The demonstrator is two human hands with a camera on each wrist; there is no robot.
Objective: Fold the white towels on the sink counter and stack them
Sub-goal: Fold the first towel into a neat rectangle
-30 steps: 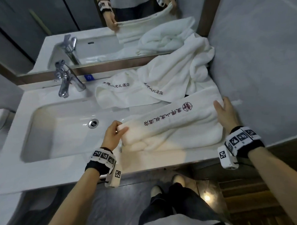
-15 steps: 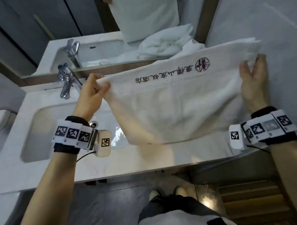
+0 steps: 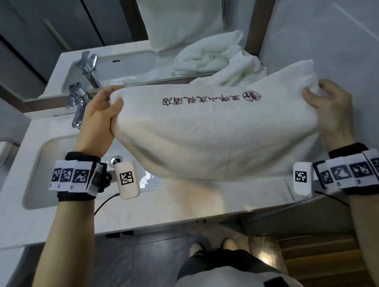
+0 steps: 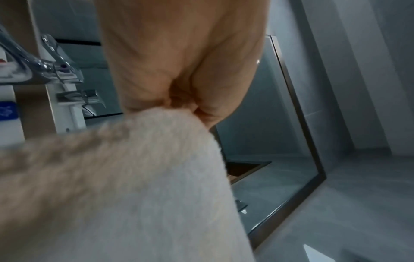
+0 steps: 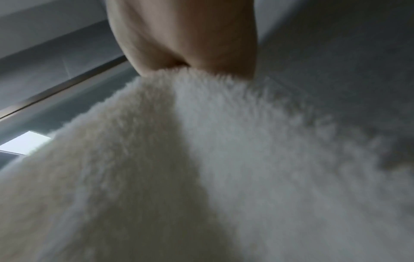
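Currently the left hand (image 3: 98,123) pinches the left end of a white towel (image 3: 216,137), thumb on the near face, fingers curled behind. Right hand (image 3: 332,113) grips the right end the same way. Both wrist views confirm cloth clamped between thumb and fingers.

Towel position: mid-frame, lifted clear of the table (image 3: 187,206), stretched between the hands; red lettering along its upper band, lower edge sagging in a shallow curve.

Behind it, upper right of frame: a heap of unfolded towels (image 3: 235,74) against the mirror (image 3: 118,22). Faucet (image 3: 78,104) upper left, sink basin (image 3: 44,171) at left.

Step in hand, by my reading: opening one towel out for folding; no finished stack is visible.

Next move calls for bringing the two ends together evenly, or laying the towel flat on the table, keeping the hanging edge out of the basin.
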